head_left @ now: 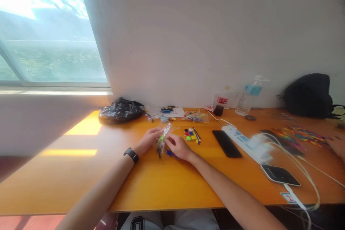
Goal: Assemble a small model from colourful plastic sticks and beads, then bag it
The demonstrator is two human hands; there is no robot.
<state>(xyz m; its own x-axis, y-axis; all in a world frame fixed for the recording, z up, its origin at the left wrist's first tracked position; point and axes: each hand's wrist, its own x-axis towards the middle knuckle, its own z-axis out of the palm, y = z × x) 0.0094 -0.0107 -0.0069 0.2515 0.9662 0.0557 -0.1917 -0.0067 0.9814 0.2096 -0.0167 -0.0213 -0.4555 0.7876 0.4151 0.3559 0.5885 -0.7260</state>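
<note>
And there it was, right in the middle of the action: a small clear bag (163, 137), up between the two hands over the near side of the wooden table (81, 176). Its long axis ran away from the body, the far end leaning slightly right, so one hand flanked each long side. Left hand (151, 139) on the left edge, fingers curled in and closed on the plastic; right hand (179, 146) tight against the other edge, fingers bent, thumb tucked close. Neither looked clearly nearer! Whether the right fingertips pinched the film or only rested there, I could not tell.

Inside, a green streak (161, 138) showed, but glare and folds blurred the rest, and the left fingertips were partly lost behind the plastic. A blue piece (170, 153) peeked out just below the right hand, partly covered; in the bag or under it, hard to call.

Further out, just right: round coloured caps (190, 134) beside a bundle of thin sticks (196, 136). Behind, a packet of bright bits (196, 116), and off to the left a black plastic bag (120, 110). Then a dark phone (226, 143), a white power strip (242, 140), and, at the far right, a smeared pile of coloured strips (304, 134) near the picture's murky, cut-off edge.
</note>
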